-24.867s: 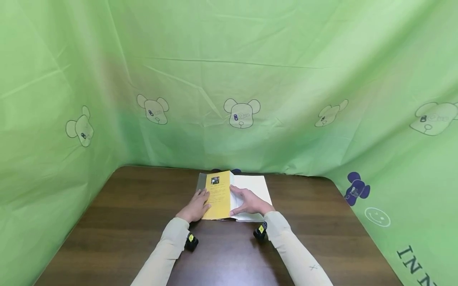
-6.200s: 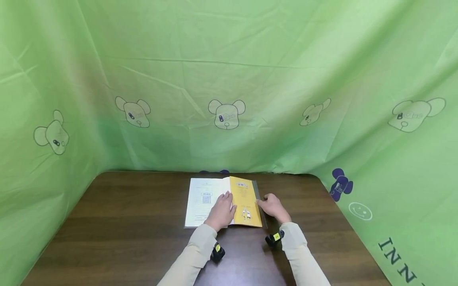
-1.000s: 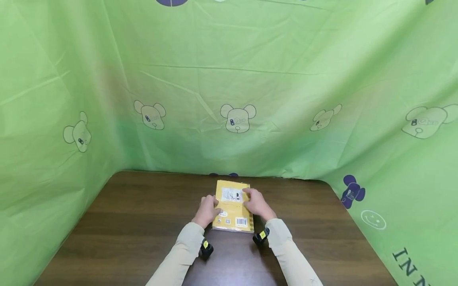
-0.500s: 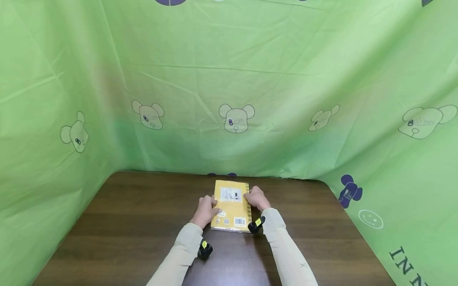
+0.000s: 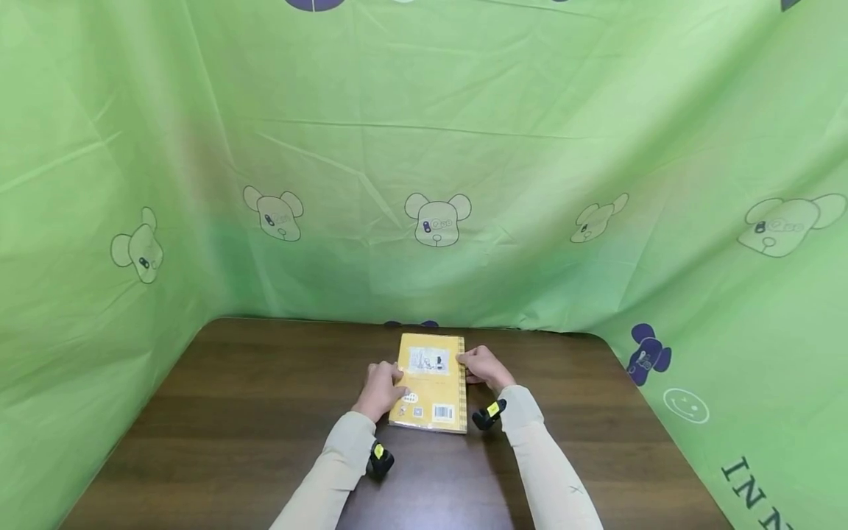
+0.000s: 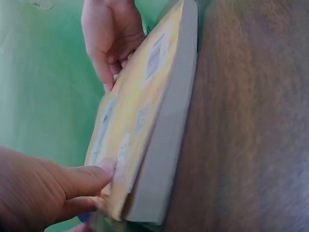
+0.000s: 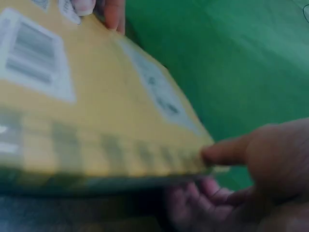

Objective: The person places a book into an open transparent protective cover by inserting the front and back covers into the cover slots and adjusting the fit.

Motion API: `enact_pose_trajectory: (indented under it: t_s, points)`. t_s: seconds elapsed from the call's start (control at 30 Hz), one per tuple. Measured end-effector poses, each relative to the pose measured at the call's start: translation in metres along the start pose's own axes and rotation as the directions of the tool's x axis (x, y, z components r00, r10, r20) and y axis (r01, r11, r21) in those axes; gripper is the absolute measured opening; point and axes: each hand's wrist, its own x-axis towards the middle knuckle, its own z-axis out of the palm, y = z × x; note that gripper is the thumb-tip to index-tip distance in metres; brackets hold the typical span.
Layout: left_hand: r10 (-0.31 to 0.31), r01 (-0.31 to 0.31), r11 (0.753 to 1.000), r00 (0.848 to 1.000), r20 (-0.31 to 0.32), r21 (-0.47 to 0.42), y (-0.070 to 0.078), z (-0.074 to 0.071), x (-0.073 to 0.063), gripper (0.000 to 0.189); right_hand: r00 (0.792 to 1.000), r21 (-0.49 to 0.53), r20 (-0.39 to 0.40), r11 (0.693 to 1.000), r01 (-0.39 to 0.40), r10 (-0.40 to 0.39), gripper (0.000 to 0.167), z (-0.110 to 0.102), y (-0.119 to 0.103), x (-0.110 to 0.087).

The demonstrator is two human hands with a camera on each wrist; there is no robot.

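A closed yellow book lies with its barcode side up near the table's far middle, its checked spine on the right. On its left edge my left hand grips it, the thumb on the cover and the fingers at the edge. At the spine my right hand pinches the book, thumb on top and fingers curled underneath. In the right wrist view the spine side of the book appears raised off the table. The pages' pale edge shows in the left wrist view.
The brown wooden table extends around the book on all sides. Green fabric printed with bear heads hangs behind it and along both sides. A small black wrist camera is strapped on each wrist.
Long before, the book lay open; now it is closed. Over the last second my right hand shifted from the cover to the spine edge, its fingers now beneath. The left hand stayed put.
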Motion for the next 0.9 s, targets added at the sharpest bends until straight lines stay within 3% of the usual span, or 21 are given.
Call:
enact_pose_trajectory:
  t_s: [0.17,0.43,0.73,0.9]
  points:
    - [0.015,-0.013,0.994,1.000,-0.017,0.113,0.004,-0.005,0.000,0.027,0.999,0.098,0.003,0.994,0.054,-0.054,0.022,-0.001,0.005,0.004]
    - [0.071,-0.068,0.985,0.997,-0.016,0.160,0.009,-0.007,-0.001,0.027,0.991,0.226,-0.006,0.965,0.135,-0.137,0.031,-0.002,0.009,0.006]
    - [0.113,-0.107,0.986,0.993,-0.037,0.125,0.038,-0.019,-0.007,0.029,0.980,0.301,-0.020,0.933,0.196,-0.199,0.034,-0.001,-0.005,0.003]
    - [0.169,-0.167,0.978,0.986,-0.009,0.124,0.055,-0.023,-0.008,0.028,0.974,0.338,-0.015,0.916,0.217,-0.225,0.035,0.001,-0.017,0.000]
